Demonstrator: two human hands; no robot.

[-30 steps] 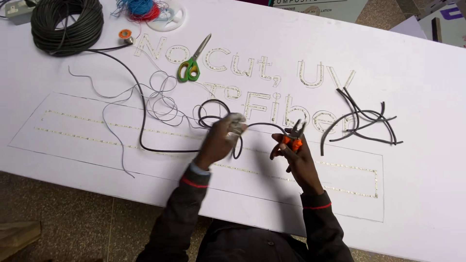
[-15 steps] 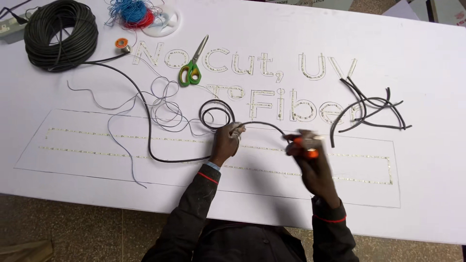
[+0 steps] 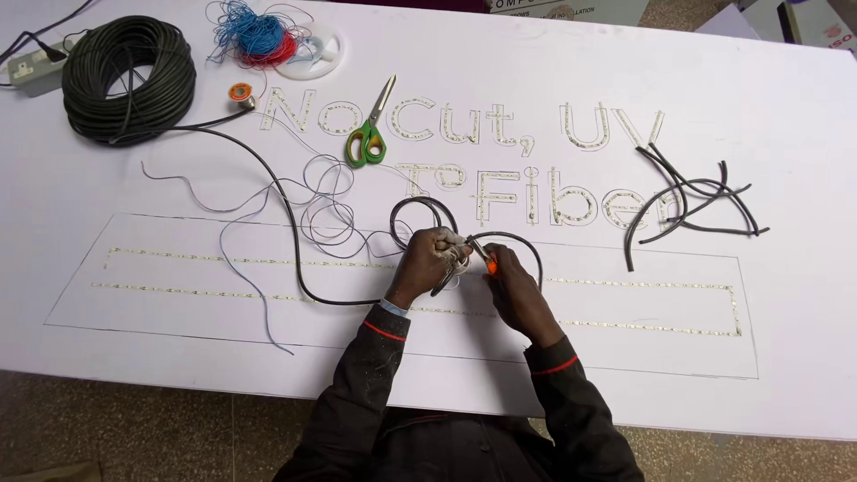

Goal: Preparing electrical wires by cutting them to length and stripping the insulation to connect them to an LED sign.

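Observation:
My left hand (image 3: 426, 265) grips the end of a black cable (image 3: 284, 201) that runs back across the white board to a large coil (image 3: 128, 78) at the far left. My right hand (image 3: 512, 284) holds a small orange-handled tool (image 3: 483, 257) pressed up against the cable end, right beside the left fingers. The cable forms a loop (image 3: 420, 210) just above my hands and another arc (image 3: 528, 248) to the right of them. Both hands meet over the outlined rectangle on the board.
Green-handled scissors (image 3: 368, 136) lie above my hands among the outlined letters. Cut black cable pieces (image 3: 687, 201) lie at the right. Thin grey wires (image 3: 303, 201) trail left of my hands. A blue and red wire bundle (image 3: 259, 37) and a small orange reel (image 3: 240, 92) sit near the coil.
My right hand has swung left with the orange tool and now meets my left hand at the cable end. The view has also shifted slightly.

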